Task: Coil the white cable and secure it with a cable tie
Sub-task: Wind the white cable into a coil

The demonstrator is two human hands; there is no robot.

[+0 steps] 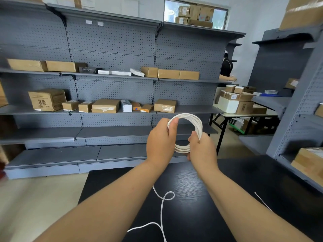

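The white cable (192, 118) is wound into a round coil of several loops, held up in the air above the black table (244, 180). My left hand (161, 140) grips the coil's left side, thumb over the top loops. My right hand (202, 147) clasps the coil's lower right side. A loose tail of the same cable (161, 212) trails down between my forearms and lies on the table in a small loop. A thin white cable tie (263, 201) lies on the table to the right of my right forearm.
Grey pegboard shelving (113, 49) with cardboard boxes (105, 106) fills the wall ahead. More shelving (297, 102) stands at the right. A folding table (244, 114) stacked with boxes sits behind, with another person (226, 69) beside it.
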